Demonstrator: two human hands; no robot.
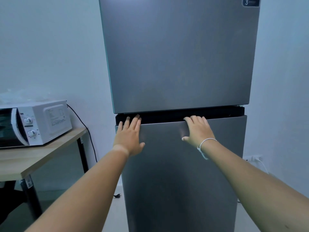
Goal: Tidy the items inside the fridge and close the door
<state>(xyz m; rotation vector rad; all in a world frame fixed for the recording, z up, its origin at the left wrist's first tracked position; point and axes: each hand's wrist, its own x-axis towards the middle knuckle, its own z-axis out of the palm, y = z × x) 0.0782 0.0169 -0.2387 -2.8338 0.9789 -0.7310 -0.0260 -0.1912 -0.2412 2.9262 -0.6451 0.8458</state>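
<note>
Palms of the left hand (129,138) and right hand (198,131) lay flat, grips spread and holding nothing, along the top edge of the shut lower fridge door (180,173), microwave (36,123) at nine o'clock.

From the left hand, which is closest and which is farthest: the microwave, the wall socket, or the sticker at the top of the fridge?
1. Microwave, on the wooden table to the left of the left hand.
2. Wall socket, low on the wall, right of the fridge.
3. Sticker, top right corner of the upper door.
</note>
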